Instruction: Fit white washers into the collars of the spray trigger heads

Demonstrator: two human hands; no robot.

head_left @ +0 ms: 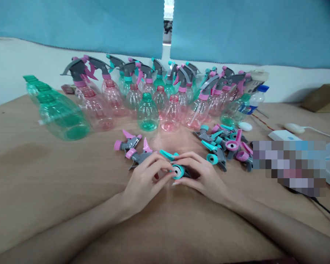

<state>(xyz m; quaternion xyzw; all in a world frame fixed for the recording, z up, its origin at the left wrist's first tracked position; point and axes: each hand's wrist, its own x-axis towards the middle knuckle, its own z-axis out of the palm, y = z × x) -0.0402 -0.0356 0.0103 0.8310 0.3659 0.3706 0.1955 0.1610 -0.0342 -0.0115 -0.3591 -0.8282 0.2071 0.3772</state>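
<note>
Person's L hand (145,176) & R hand (206,176) met over the table (71,223), both at a teal-collared spray head (182,171) near front ctr, its open collar facing the person w/ a white disc inside. R thumb below & fingers above were clamped on the collar. L thumb & forefinger tips came close together at the collar's L edge; couldn't tell if they gripped rim or disc.

Just L of the hands lay two pink-collared spray heads (129,143); to the R, a mixed pile of spray heads (231,145), teal & pink. Behind, approx. ctr, stood an open green bottle (147,113) beside an open pink bottle (171,114), w/ more bottles behind, many w/ sprayers on. Far L: a few open green bottles (64,119), close together. Far R: a blue-capped bottle (257,99). Bkgd: blue curtain (71,22).
</note>
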